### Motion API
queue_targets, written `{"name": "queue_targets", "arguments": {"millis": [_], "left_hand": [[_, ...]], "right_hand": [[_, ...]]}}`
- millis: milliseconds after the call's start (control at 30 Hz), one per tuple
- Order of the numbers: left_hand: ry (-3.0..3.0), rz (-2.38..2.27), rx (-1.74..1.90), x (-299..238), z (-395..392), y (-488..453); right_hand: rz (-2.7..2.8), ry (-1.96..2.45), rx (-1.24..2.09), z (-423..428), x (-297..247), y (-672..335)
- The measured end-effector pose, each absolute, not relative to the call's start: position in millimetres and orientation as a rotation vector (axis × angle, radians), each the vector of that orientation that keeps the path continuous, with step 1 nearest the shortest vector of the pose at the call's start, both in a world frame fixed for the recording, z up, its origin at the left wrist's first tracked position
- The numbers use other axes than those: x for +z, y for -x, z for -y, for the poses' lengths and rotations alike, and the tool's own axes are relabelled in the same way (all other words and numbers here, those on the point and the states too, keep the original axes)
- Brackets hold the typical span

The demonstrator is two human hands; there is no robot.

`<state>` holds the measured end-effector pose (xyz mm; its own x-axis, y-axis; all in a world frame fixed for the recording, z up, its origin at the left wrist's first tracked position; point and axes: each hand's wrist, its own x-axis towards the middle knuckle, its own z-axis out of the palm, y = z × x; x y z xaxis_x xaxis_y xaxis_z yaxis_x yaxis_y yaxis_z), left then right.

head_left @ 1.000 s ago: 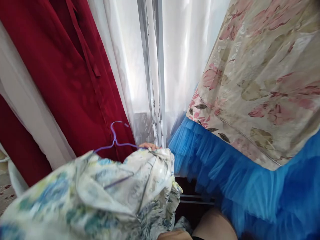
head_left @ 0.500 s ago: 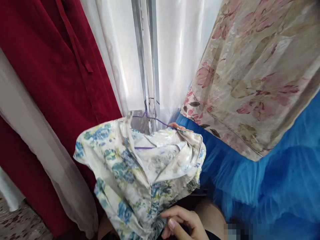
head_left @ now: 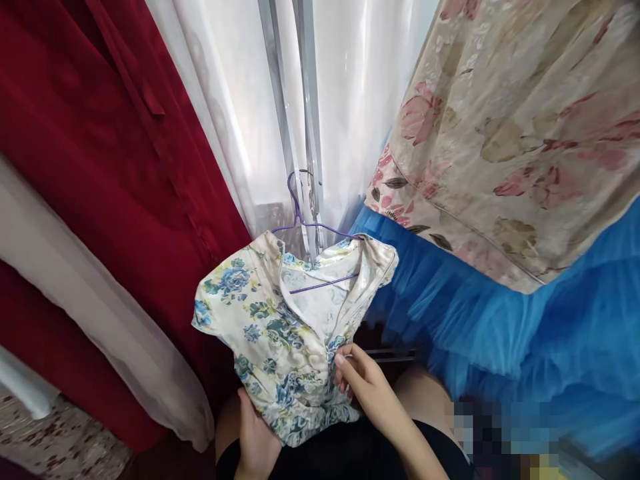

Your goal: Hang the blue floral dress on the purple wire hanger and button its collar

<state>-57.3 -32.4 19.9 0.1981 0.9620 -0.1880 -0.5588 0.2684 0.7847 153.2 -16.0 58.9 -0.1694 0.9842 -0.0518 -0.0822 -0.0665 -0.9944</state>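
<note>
A white blouse with blue and green flowers [head_left: 280,333] hangs on a thin purple wire hanger [head_left: 296,207], tilted in front of me. Its V-neck gapes, and the hanger's lower bar shows inside. My left hand [head_left: 257,437] grips the blouse's lower left side, with the thumb along the edge and the other fingers mostly hidden. At the front, just below the neckline, the bent fingers of my right hand [head_left: 365,377] pinch the cloth. The hanger's hook is up beside a grey metal upright [head_left: 307,120]; whether it hangs on something there is unclear.
A long red garment [head_left: 145,180] and a pale sheer cloth [head_left: 90,300] hang at left. White curtain cloth [head_left: 235,100] is behind the uprights. On the right, a beige floral garment [head_left: 500,153] hangs over blue tulle [head_left: 510,347]. Patterned fabric [head_left: 65,440] lies lower left.
The blouse has swung more upright, and the hanger's hook shows more fully. Fingers at its right shoulder are gone. My left hand now appears at lower left; my right hand has risen onto the front.
</note>
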Motion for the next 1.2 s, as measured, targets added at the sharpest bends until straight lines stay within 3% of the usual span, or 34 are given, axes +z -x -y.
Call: {"name": "queue_targets", "arguments": {"millis": [367,600,767,933,1200], "left_hand": [[-0.513,-1.289,1.423,-12.6,27.1,34.1],[-1.118,-1.613,1.964,-18.5,22.4,30.7],[-1.598,-1.334,1.596,5.9,19.1,-7.3],[-1.692,-1.236,1.595,20.1,8.0,-16.6],[-1.863,-1.248,1.466,2.9,3.9,-25.2]], "right_hand": [[1.207,1.111,1.182,-3.6,65.5,-161.4],[1.065,1.103,1.264,12.0,66.9,-162.0],[1.133,0.978,1.390,20.2,66.1,-131.1],[1.096,0.970,1.377,12.9,73.1,-130.4],[1.048,0.838,1.155,-53.8,170.2,-127.0]]}}
